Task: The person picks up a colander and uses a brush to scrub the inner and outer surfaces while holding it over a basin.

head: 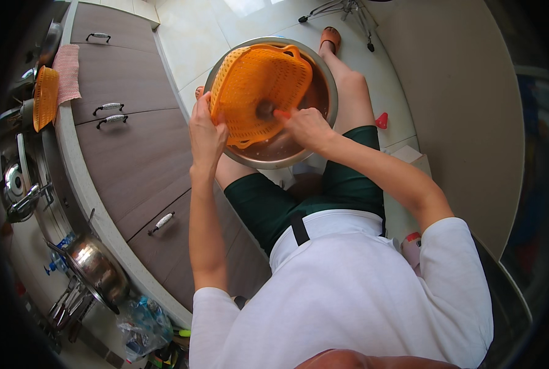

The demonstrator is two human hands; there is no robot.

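Observation:
An orange plastic colander basket [251, 78] is tilted inside a large metal basin [332, 99] between my knees. My left hand [208, 129] grips the basket's left rim, thumb inside and fingers around the outer side. In my right hand [307, 127] is the orange-red handle [281, 114] of a small brush-like tool. Its dark round head [265, 110] is blurred and lies against the basket's inner wall; its exact kind I cannot tell. Brownish-looking water [274, 152] with small bubbles shows in the basin below the basket.
Drawer fronts [131, 157] and a counter edge run along the left. On the counter are another orange basket [46, 99], a pink cloth [67, 74], a metal pot [96, 267] and a plastic bag [145, 323]. A chair base [346, 9] stands on the tiles ahead; a beige panel [459, 101] rises at right.

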